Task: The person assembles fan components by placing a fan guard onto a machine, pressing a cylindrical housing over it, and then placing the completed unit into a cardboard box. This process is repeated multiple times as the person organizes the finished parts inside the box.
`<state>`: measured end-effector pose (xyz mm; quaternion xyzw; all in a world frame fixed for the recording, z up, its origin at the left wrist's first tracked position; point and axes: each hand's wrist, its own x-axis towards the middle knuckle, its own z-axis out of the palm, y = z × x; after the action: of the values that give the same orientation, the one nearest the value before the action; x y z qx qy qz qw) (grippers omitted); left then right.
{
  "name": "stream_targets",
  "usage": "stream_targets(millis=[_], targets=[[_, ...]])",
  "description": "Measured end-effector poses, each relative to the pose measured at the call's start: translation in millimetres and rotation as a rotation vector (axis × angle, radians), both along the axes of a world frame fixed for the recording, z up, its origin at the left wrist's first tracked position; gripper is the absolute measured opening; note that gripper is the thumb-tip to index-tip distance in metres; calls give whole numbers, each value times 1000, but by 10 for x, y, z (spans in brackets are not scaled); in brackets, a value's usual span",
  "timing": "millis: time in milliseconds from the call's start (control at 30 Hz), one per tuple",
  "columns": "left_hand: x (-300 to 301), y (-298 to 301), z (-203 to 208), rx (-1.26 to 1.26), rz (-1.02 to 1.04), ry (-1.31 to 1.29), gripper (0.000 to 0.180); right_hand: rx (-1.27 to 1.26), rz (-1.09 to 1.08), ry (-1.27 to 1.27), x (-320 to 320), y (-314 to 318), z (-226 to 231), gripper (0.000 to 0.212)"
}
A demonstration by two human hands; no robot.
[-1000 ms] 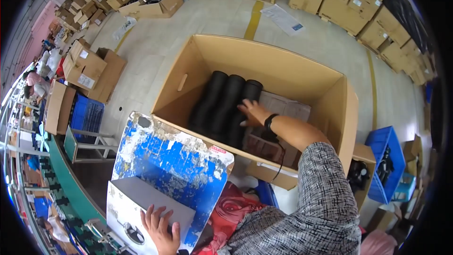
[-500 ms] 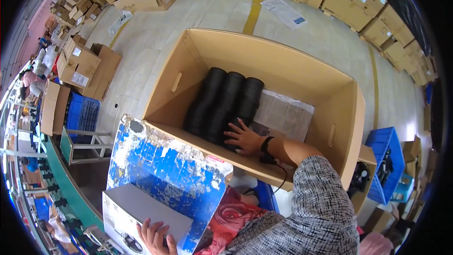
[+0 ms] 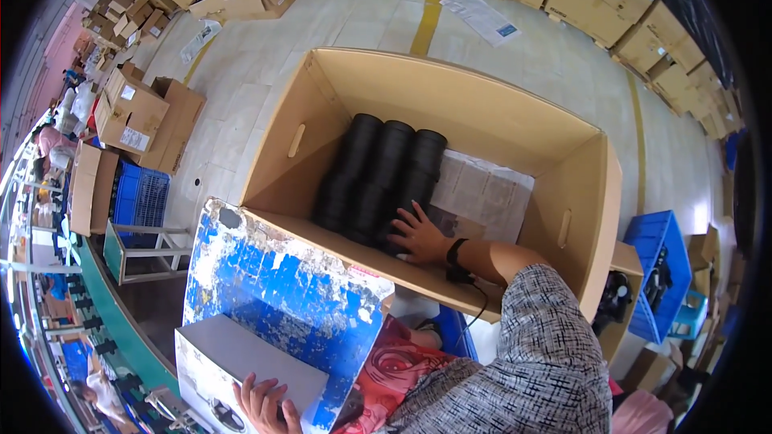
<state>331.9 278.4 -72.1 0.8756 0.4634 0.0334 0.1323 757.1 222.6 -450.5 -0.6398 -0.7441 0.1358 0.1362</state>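
Note:
A large open cardboard box [image 3: 466, 83] stands in front of me. In its left half lie three rows of black round pieces [image 3: 386, 162], packed side by side like rolls. My right hand [image 3: 420, 238] reaches into the box with its fingers spread, resting on the near end of the right row. A dark band with a cord circles that wrist. My left hand [image 3: 267, 407] rests with extended fingers on the front edge of a white-and-grey box-shaped object [image 3: 253, 354]. This object sits on a worn blue tabletop [image 3: 281, 289] with peeling paint.
A printed sheet [image 3: 481, 185] lines the box floor on the right. Blue crates [image 3: 658, 277] with dark parts stand at right, another crate [image 3: 141, 197] at left. A green-edged bench [image 3: 121, 305] runs along the left. Stacked cartons [image 3: 599, 0] line the back; other people work far left.
The view has shifted very slightly. My right hand stays on the black pieces, its fingers a little more spread, and my left hand has not visibly moved.

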Motion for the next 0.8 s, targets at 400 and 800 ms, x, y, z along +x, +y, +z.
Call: stream_targets(millis=[400, 800], targets=[[-33, 71, -65, -1, 4, 15, 27, 73, -47, -189, 44, -308, 10, 75], [-64, 86, 5, 23, -4, -4, 25, -137, -281, 133, 79, -332, 354, 74]])
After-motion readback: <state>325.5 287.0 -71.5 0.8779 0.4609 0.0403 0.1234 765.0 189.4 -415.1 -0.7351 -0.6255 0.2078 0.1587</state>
